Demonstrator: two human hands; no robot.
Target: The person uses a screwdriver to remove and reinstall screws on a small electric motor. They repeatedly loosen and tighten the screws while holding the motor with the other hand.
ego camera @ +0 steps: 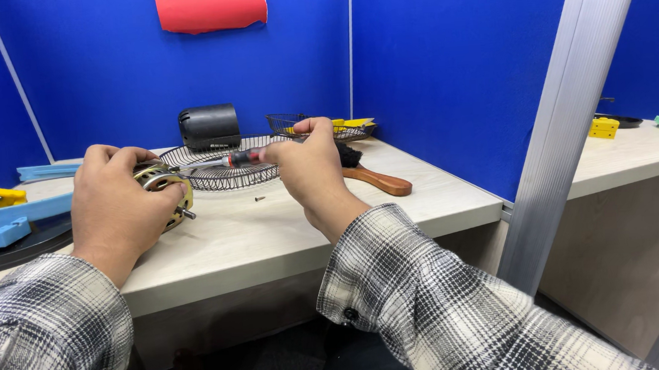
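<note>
Brass-coloured round metal motor (pixel 166 190) clamped in left hand (pixel 118 203) at desk edge; right hand (pixel 309 167) gripping red-black handled screwdriver (pixel 223 161), tip on motor. Round wire grille (pixel 224 169), black plastic housing (pixel 209 127) behind; tiny screw (pixel 259 199) loose.

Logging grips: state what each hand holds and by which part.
Left hand grips the round gold metal motor around its body. Right hand holds the red-and-black-handled screwdriver by its handle.

Motor (pixel 166 190) in left hand (pixel 118 200): shiny brass-toned metal. Screwdriver (pixel 227 160) in right hand (pixel 309 171): glossy metal shaft, red-black plastic grip. Beyond hands, wire grille (pixel 220 173) dark metal; brush handle (pixel 379 180) polished wood; counter (pixel 271 228) matt pale woodgrain laminate.
</note>
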